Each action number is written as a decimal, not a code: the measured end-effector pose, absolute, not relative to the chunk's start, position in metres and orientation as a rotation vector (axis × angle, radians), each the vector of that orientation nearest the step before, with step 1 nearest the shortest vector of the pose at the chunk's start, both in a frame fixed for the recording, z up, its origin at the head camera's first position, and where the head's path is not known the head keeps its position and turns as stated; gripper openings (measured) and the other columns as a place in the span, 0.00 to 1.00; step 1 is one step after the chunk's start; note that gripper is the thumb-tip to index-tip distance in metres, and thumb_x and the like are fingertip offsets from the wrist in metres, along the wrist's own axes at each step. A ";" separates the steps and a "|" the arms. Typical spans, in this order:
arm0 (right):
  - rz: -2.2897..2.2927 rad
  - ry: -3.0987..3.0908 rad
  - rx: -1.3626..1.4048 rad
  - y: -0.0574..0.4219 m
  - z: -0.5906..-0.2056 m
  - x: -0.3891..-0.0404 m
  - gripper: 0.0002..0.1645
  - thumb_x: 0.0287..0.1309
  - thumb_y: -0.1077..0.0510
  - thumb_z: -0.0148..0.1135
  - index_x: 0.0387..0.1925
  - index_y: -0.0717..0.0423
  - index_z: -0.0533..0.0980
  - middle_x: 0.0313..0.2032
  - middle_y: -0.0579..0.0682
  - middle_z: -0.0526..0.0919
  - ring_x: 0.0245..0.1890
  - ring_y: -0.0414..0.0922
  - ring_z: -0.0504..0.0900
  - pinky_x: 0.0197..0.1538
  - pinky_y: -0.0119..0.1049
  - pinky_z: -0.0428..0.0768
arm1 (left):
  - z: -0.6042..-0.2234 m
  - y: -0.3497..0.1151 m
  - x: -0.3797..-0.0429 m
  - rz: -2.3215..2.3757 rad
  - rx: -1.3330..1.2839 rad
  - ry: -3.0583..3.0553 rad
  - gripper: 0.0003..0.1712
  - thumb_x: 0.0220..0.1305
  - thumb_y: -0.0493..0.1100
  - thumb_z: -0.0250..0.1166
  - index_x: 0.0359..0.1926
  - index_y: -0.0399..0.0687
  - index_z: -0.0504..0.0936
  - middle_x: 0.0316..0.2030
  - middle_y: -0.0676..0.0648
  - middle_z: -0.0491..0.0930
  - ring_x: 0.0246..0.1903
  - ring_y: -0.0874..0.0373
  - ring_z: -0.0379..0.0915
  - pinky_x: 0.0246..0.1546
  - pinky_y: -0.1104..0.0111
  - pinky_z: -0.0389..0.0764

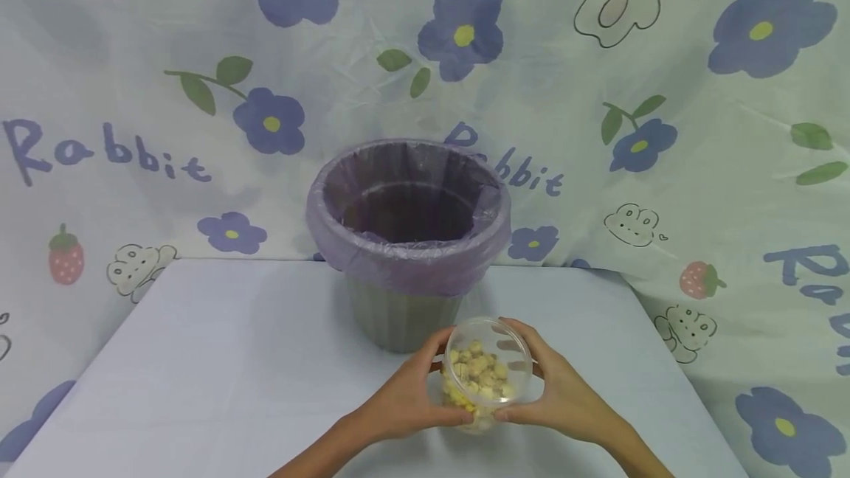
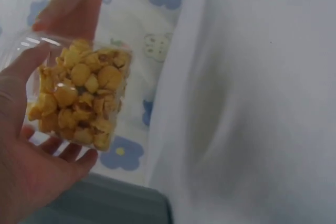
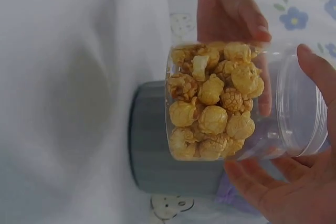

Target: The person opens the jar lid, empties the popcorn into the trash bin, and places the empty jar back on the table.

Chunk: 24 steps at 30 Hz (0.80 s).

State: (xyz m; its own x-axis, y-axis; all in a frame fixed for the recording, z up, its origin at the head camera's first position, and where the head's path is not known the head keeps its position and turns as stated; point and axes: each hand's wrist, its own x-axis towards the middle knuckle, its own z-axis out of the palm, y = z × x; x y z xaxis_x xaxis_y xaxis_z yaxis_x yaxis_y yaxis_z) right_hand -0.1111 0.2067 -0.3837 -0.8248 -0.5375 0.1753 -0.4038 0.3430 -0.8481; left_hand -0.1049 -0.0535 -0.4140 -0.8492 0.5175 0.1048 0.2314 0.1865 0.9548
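Both hands hold a clear plastic jar (image 1: 524,378) partly filled with yellow caramel popcorn (image 1: 479,373), in front of the bin and close over the white table. From one side my left hand (image 1: 410,395) grips it, thumb on the near wall and fingers round the far side. My right hand (image 1: 564,398) holds the opposite side the same way. The right wrist view shows the popcorn (image 3: 212,111) packed toward the base, with free space under the clear round rim (image 3: 315,116). Fingers of the left hand (image 3: 231,17) show behind the jar there.
A grey bin (image 1: 405,316) stands behind the jar, lined with a purple plastic bag (image 1: 398,264) folded over its rim. The table has a white cover (image 1: 232,360). A cloth printed with flowers and rabbits (image 1: 372,21) hangs behind and at the sides.
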 end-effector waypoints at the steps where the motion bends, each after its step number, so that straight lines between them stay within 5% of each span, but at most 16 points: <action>1: -1.496 2.459 -0.875 0.204 -0.382 -0.111 0.59 0.45 0.52 0.82 0.74 0.40 0.57 0.66 0.47 0.70 0.62 0.51 0.72 0.60 0.45 0.76 | -0.413 -0.056 -0.105 1.714 0.717 2.228 0.60 0.50 0.53 0.79 0.77 0.55 0.51 0.68 0.54 0.62 0.66 0.55 0.60 0.65 0.57 0.67; 13: -1.514 2.419 -0.986 0.182 -0.372 -0.115 0.62 0.44 0.55 0.82 0.76 0.43 0.55 0.67 0.45 0.68 0.63 0.51 0.71 0.59 0.48 0.76 | -0.409 -0.067 -0.104 1.819 0.750 2.172 0.67 0.44 0.47 0.83 0.77 0.67 0.47 0.68 0.53 0.62 0.64 0.54 0.64 0.66 0.54 0.64; 24: -1.704 2.394 -0.820 0.159 -0.368 -0.107 0.67 0.40 0.56 0.84 0.76 0.38 0.52 0.65 0.51 0.70 0.61 0.56 0.71 0.55 0.55 0.75 | -0.406 -0.060 -0.096 1.976 0.651 2.267 0.65 0.43 0.50 0.84 0.76 0.68 0.50 0.67 0.54 0.64 0.63 0.55 0.64 0.64 0.48 0.64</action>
